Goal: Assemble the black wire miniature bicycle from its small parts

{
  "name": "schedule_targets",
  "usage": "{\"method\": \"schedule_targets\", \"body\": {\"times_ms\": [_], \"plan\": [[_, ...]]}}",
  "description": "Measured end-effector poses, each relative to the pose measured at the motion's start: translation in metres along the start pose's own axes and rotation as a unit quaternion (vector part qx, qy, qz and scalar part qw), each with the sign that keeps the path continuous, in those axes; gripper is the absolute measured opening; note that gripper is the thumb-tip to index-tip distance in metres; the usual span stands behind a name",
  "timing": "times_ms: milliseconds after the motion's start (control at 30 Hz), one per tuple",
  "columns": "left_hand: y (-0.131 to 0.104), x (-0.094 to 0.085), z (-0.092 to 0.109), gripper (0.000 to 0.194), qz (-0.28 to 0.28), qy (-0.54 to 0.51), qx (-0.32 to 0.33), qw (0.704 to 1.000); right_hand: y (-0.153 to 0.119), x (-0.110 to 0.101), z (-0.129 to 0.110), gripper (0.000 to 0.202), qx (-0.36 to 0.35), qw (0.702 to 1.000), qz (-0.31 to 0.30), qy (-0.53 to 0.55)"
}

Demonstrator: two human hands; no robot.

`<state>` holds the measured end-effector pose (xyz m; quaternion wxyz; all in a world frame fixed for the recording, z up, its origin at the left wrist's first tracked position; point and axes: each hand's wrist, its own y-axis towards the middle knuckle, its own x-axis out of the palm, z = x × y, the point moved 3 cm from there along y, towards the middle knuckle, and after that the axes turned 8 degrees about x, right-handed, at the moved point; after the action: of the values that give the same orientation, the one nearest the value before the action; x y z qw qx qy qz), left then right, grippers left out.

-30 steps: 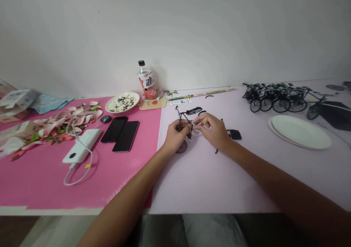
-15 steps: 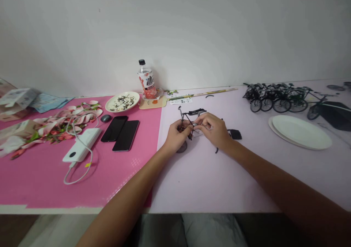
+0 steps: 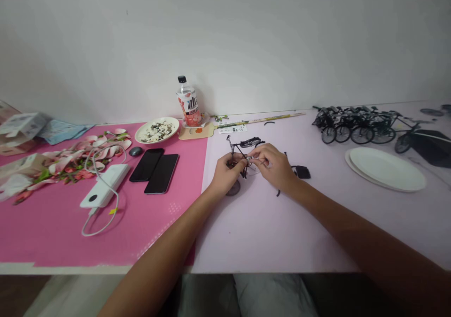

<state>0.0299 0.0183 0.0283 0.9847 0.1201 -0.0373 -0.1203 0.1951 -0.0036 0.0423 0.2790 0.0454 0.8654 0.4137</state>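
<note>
A black toy bicycle frame [image 3: 251, 142] is held above the pale sheet, its handlebar end up and to the left. My left hand [image 3: 226, 172] is closed around it, thumb and fingers pinching the middle of the frame. My right hand [image 3: 275, 167] is closed in a pinch against the same frame; a small pale bit shows at its fingertips, too small to name. Below my left hand a small dark wheel [image 3: 233, 188] shows, partly covered. A small black basket-like part [image 3: 302, 172] lies just right of my right hand, beside thin dark pieces.
Several assembled toy bicycles [image 3: 355, 124] stand at the back right, near white oval plates [image 3: 387, 169]. On the pink sheet lie two phones [image 3: 162, 173], a white power bank [image 3: 105, 185] with cable, and artificial petals [image 3: 81, 159]. A bottle [image 3: 189, 103] and a plate of small parts [image 3: 157, 142] stand behind.
The toy bicycle has tilted slightly, its handlebar end shifting a little left. Both hands stay pinched on it in nearly the same place.
</note>
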Motion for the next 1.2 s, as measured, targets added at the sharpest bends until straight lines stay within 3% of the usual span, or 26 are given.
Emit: {"method": "schedule_targets", "body": {"times_ms": [300, 800, 1200], "plan": [[0.001, -0.0002, -0.0014, 0.025, 0.011, -0.005, 0.005, 1.0, 0.0, -0.0002, -0.0041, 0.031, -0.054, 0.998, -0.005, -0.033], [0.0011, -0.001, -0.0031, 0.02, 0.03, 0.025, 0.014, 0.999, -0.0002, 0.0007, -0.0065, 0.031, -0.082, 0.994, -0.065, -0.029], [0.0011, -0.0016, -0.0032, 0.021, 0.033, 0.011, 0.01, 0.999, -0.0009, 0.0002, 0.0008, 0.032, -0.017, 0.999, 0.001, -0.038]]}}
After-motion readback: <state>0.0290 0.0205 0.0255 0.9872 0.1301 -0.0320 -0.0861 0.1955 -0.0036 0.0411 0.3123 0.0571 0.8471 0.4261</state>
